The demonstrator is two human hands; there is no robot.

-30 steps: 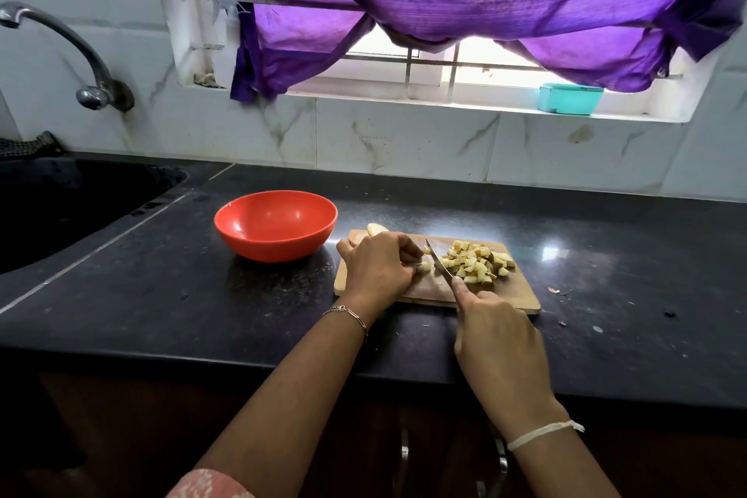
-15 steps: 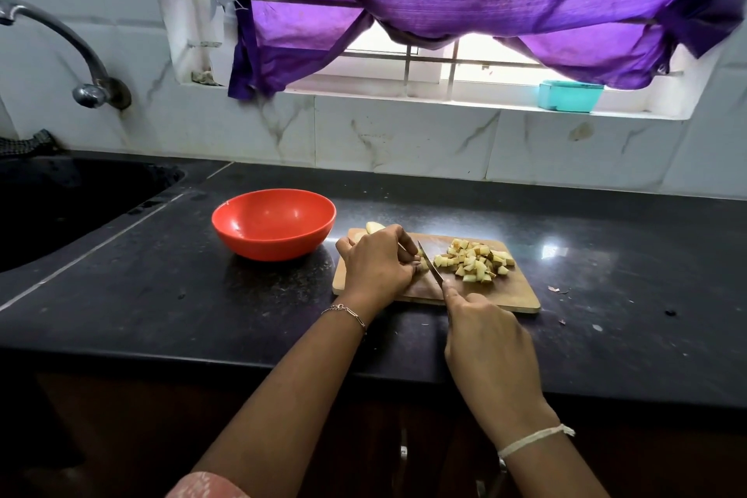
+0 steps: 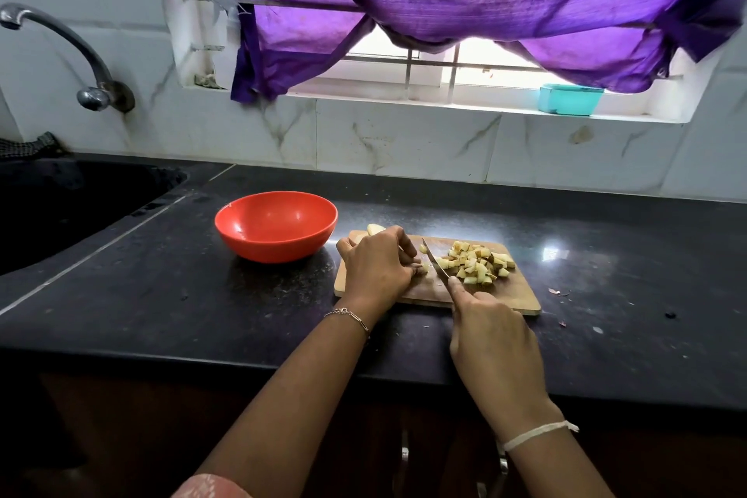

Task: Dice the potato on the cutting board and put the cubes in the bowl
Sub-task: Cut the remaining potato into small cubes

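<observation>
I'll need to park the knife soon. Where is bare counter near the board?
Bare counter lies right of the cutting board, save a few scraps, and in front of the bowl, left of the left hand. The board is crowded: that hand, the right hand, the knife and the potato cubes.

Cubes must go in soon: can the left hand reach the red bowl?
Probably yes: the red bowl sits just left of the left hand, only counter between, though it grips a potato piece.

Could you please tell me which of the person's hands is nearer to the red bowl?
Left. The left hand holds a potato piece on the cutting board just right of the red bowl; the right hand grips the knife farther right.
</observation>
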